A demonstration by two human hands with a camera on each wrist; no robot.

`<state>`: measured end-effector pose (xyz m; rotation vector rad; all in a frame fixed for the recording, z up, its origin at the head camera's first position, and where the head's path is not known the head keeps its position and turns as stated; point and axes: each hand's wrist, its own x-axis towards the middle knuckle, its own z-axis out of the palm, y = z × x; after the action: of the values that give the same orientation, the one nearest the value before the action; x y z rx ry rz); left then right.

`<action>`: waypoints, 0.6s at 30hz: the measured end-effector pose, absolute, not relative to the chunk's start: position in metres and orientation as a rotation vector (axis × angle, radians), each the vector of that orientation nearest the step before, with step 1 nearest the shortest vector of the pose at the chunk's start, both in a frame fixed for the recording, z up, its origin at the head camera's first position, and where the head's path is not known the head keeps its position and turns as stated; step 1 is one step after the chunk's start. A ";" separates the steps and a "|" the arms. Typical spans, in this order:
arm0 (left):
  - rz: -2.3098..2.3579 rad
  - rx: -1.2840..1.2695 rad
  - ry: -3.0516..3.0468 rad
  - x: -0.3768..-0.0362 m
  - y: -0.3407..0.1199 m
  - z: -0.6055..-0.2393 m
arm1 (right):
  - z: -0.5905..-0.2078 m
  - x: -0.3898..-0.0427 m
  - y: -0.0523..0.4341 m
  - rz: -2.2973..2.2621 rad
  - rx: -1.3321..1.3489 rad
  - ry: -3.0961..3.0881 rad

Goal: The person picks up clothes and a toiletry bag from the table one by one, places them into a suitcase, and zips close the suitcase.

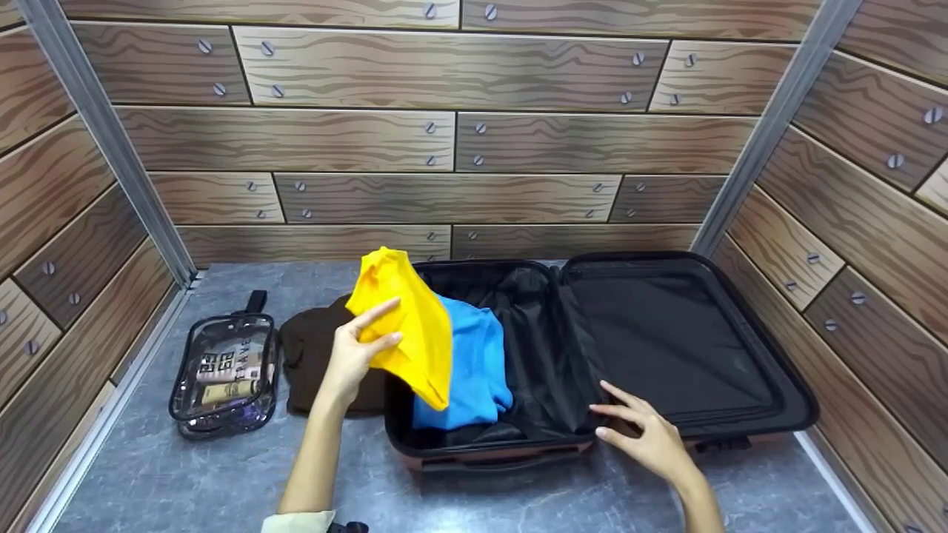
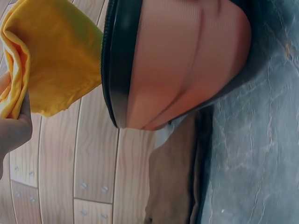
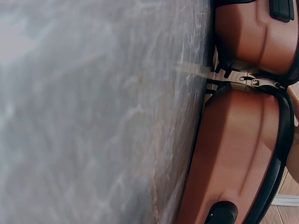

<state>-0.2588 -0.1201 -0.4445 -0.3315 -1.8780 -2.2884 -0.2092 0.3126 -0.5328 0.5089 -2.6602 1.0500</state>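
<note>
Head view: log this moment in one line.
left hand: holds yellow cloth | right hand: empty, by open suitcase | blue cloth: inside suitcase

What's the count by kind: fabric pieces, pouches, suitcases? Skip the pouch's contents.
Fabric pieces: 3 (yellow cloth, blue cloth, brown cloth)
Clear travel pouch: 1
Open suitcase: 1
Total: 5
</note>
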 end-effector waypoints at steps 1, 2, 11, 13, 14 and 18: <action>-2.295 -0.334 -1.876 -0.259 -0.118 -0.445 | -0.533 -0.209 0.313 1.051 0.508 -2.661; -2.303 -0.338 -1.874 -0.260 -0.116 -0.445 | -0.533 -0.209 0.313 1.053 0.506 -2.663; -2.328 -0.358 -1.903 -0.266 -0.099 -0.447 | -0.533 -0.209 0.313 1.051 0.492 -2.664; -2.329 -0.366 -1.911 -0.267 -0.095 -0.448 | -0.533 -0.209 0.313 1.050 0.490 -2.665; -2.326 -0.372 -1.916 -0.268 -0.093 -0.449 | -0.532 -0.209 0.313 1.049 0.486 -2.667; -2.292 -0.399 -1.949 -0.270 -0.085 -0.452 | -0.532 -0.209 0.313 1.067 0.485 -2.677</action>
<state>-0.2704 -0.0852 -0.4521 -0.3989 -1.9494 -2.2919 -0.2086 0.3133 -0.5324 0.4850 -2.6768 1.0668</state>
